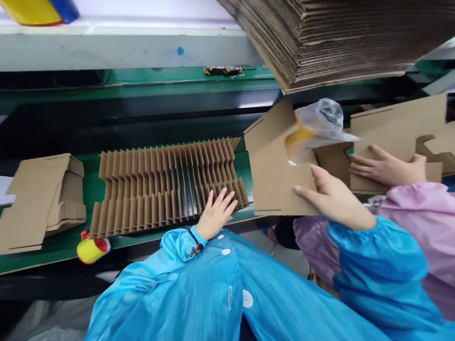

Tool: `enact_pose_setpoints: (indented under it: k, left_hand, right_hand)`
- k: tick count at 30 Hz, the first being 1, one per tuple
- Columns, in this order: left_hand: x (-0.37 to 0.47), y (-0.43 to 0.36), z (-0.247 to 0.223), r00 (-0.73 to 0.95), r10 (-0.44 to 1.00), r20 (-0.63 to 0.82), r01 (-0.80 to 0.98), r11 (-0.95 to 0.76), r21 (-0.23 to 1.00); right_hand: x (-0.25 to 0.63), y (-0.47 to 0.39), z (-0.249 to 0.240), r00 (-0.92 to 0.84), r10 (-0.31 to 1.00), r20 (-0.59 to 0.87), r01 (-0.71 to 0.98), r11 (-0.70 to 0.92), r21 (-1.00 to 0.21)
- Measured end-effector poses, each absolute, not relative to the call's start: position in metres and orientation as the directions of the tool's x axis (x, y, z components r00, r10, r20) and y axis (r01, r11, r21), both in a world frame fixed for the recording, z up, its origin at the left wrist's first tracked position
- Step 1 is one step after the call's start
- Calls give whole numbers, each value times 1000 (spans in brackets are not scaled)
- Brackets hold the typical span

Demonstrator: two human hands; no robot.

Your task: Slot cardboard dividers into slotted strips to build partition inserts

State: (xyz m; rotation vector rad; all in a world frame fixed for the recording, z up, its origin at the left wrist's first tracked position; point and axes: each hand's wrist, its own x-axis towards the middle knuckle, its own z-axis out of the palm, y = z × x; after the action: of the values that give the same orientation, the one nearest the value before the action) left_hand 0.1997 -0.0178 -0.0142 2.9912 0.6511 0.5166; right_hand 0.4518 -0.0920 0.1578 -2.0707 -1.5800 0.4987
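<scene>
— What's closest to you?

— My blue sleeves, then my hands, well apart. My left hand [215,213] lies flat, fingers spread, holding nothing, on the near edge of the row of cardboard dividers [166,188]. My right hand [334,199] is clamped on the lower edge of a half-folded carton [270,172], thumb on its front face.

— And the surface under them?

— A green tabletop [91,189] that runs left to right, with a dark edge towards me. The dividers stand on edge on it, packed side by side, filling the middle. The carton stands just right of them, near but not touching as far as I can tell.

— Any room at the sides?

— On the left a folded carton blank [33,204] lies flat, with a strip of bare green between it and the dividers. A yellow tape roll [93,249] sits at the near edge below that gap. On the right it is crowded: a co-worker's hand [385,167] in a pink sleeve rests on another flat blank [401,125], just beside my carton.

— Farther back?

— A clear plastic bag [322,121] with something yellow in it shows behind my carton's top. Beyond runs a dark channel, then a pale grey shelf [103,43]. Upper right hangs a thick stack of flat cardboard sheets [341,19].
</scene>
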Motion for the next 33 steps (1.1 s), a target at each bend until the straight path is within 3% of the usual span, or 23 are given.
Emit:
enact_pose_setpoints:
  k: [3, 6, 33]
  left_hand:
    - [200, -15, -18, 866, 430, 254, 420, -902, 98]
    - [199, -14, -20, 863, 423, 276, 415, -905, 88]
    - [196, -15, -23, 854, 426, 297, 396, -904, 160]
  right_hand:
    - [448, -65, 165, 255, 963, -84, 882, -267, -389]
    - [442, -42, 165, 274, 946, -171, 907, -314, -280]
    - [415, -11, 142, 266, 865, -425, 953, -303, -20]
